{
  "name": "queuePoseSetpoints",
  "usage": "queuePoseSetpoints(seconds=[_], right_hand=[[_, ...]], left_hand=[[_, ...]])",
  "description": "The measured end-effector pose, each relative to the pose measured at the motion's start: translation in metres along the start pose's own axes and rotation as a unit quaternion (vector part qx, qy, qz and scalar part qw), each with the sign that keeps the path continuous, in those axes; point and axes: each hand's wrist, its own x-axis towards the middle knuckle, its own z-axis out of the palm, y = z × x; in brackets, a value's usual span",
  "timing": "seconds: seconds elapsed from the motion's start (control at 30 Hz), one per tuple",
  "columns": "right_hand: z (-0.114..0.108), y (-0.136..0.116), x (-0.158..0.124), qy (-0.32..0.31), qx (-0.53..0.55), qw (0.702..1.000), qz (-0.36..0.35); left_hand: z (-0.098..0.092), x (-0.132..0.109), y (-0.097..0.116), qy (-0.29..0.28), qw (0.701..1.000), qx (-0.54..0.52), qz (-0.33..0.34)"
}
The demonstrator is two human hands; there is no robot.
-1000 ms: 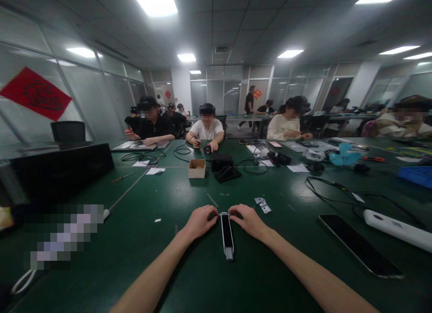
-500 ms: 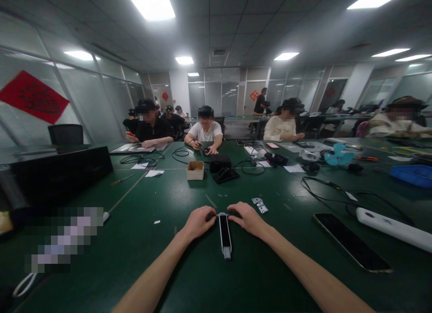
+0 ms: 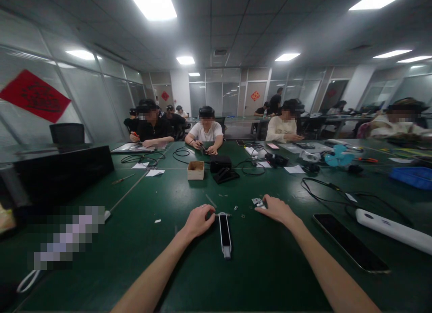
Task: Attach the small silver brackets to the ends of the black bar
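Observation:
A slim black and silver device lies lengthwise on the green table in front of me. My left hand rests at its far left end, fingers curled against its tip. My right hand has reached out to the right, fingers bent over small silver metal pieces on the table. Whether it grips them I cannot make out. Two tiny parts lie between the device and those pieces.
A black phone and a white power strip lie at my right, with a black cable behind. A small cardboard box and black gear stand further out. Several people sit working at the far side.
My right hand has left the far end of the device and moved right and away to the small metal pieces. My left hand has stayed at the device.

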Motion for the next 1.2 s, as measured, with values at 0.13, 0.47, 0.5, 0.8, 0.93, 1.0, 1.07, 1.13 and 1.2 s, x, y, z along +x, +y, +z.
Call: queuePoseSetpoints(seconds=[0.13, 0.47, 0.5, 0.8, 0.93, 1.0, 1.07, 1.13, 1.2], right_hand=[[0.000, -0.006, -0.001, -0.009, 0.012, 1.000, 0.000], [-0.006, -0.004, -0.001, -0.032, 0.088, 0.991, -0.094], [-0.006, -0.005, -0.002, -0.026, 0.096, 0.988, -0.115], [0.019, -0.071, -0.026, 0.206, 0.141, 0.897, -0.365], [0.033, -0.100, -0.038, 0.324, 0.156, 0.816, -0.453], [0.037, -0.108, -0.042, 0.347, 0.162, 0.793, -0.474], [0.039, -0.110, -0.043, 0.350, 0.167, 0.785, -0.482], [0.039, -0.110, -0.042, 0.342, 0.176, 0.785, -0.485], [0.039, -0.108, -0.040, 0.329, 0.183, 0.793, -0.479]], left_hand=[[0.000, 0.000, -0.001, 0.006, 1.000, -0.001, 0.002], [-0.004, -0.001, 0.002, 0.002, 1.000, -0.016, -0.009], [-0.004, -0.001, 0.002, 0.007, 1.000, -0.017, -0.008], [-0.004, -0.002, 0.014, 0.063, 0.994, -0.087, 0.013], [-0.004, -0.002, 0.024, 0.063, 0.964, -0.258, -0.018], [-0.001, -0.002, 0.026, 0.039, 0.933, -0.356, -0.026], [0.001, 0.000, 0.025, 0.015, 0.903, -0.428, -0.034], [0.003, 0.001, 0.023, 0.011, 0.886, -0.462, -0.040], [0.003, 0.004, 0.019, 0.028, 0.884, -0.465, -0.046]])
